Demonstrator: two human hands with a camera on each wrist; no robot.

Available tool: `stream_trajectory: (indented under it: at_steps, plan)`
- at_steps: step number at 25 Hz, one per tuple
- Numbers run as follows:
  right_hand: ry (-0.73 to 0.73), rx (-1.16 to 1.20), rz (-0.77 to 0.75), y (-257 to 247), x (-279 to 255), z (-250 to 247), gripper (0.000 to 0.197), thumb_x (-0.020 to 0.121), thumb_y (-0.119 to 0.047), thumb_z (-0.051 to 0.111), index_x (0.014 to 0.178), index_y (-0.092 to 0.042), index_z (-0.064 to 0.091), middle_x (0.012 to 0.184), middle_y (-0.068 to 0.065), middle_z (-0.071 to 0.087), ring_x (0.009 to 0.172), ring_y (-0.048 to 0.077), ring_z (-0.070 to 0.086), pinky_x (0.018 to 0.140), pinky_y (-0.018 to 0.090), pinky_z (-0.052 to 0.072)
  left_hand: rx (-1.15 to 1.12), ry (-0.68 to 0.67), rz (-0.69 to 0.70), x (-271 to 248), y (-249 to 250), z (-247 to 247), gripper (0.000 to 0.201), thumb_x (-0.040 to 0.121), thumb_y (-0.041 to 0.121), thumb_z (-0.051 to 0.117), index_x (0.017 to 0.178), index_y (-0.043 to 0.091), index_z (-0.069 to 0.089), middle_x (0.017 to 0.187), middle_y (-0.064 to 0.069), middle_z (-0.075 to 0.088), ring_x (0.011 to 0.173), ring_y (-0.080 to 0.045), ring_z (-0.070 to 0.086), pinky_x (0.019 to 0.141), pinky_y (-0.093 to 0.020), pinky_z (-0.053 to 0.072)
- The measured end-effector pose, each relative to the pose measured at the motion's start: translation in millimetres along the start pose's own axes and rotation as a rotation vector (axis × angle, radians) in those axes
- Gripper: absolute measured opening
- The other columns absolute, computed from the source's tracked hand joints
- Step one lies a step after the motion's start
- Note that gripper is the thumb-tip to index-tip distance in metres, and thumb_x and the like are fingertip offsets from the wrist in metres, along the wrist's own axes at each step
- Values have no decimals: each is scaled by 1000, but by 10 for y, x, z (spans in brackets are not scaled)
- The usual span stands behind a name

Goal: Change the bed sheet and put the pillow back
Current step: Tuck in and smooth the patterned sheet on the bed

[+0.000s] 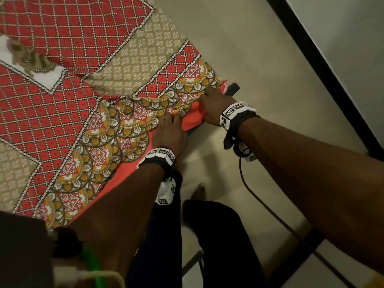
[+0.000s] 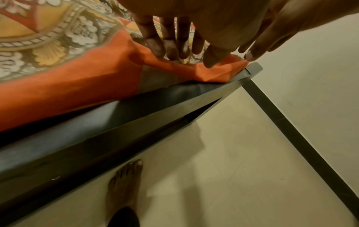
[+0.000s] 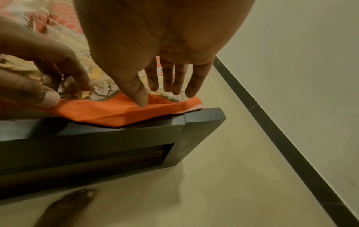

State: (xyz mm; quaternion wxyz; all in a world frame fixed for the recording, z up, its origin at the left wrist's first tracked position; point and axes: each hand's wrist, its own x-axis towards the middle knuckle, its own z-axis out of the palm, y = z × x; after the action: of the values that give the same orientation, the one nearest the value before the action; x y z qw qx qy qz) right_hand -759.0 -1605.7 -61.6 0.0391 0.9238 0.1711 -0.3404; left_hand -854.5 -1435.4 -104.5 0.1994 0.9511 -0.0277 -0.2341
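Note:
A red, gold and beige patterned bed sheet [image 1: 87,113] with a plain orange border [image 2: 81,86] covers the bed. Both my hands are at its near corner. My left hand [image 1: 170,132] lies on the printed edge, fingers [image 2: 170,50] straight, thumb on the orange border. My right hand [image 1: 214,104] is flat at the very corner, its fingers [image 3: 178,86] straight and its thumb pressing the orange border [image 3: 120,112] beside the dark bed frame [image 3: 204,118]. A raised hump in the same print [image 1: 68,28] sits at the top left; I cannot tell whether it is the pillow.
The blue-grey mattress side [image 2: 77,122] shows below the border. Pale floor tiles [image 1: 259,65] surround the corner, and a black skirting [image 1: 324,75] runs along the wall. My bare foot [image 2: 124,184] stands by the frame. A black cable [image 1: 259,202] hangs from my right wrist.

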Motion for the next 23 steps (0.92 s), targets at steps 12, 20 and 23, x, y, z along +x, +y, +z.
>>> stream_trajectory:
  at_steps: [12,20,23]
  plan:
    - [-143,-155,-227,703,592,-130,35,85,-13,60,118,-2,59,113,21,61,106,40,59,85,41,48,-111,-68,-279,474,473,242,31,98,25,46,129,20,47,127,-10,48,122,-33,41,87,-58,48]
    - [-144,-259,-225,1099,797,-412,33,84,-40,51,90,-9,61,94,21,64,87,40,63,69,37,47,-405,103,-124,757,1185,363,25,102,16,42,122,9,55,117,-16,56,101,-39,50,84,-48,43]
    - [-72,-295,-176,1020,737,-399,35,85,-41,55,103,-12,61,107,15,57,106,38,54,83,45,47,-590,168,-98,672,1113,373,25,101,14,48,121,7,61,111,-16,66,99,-37,59,81,-35,40]
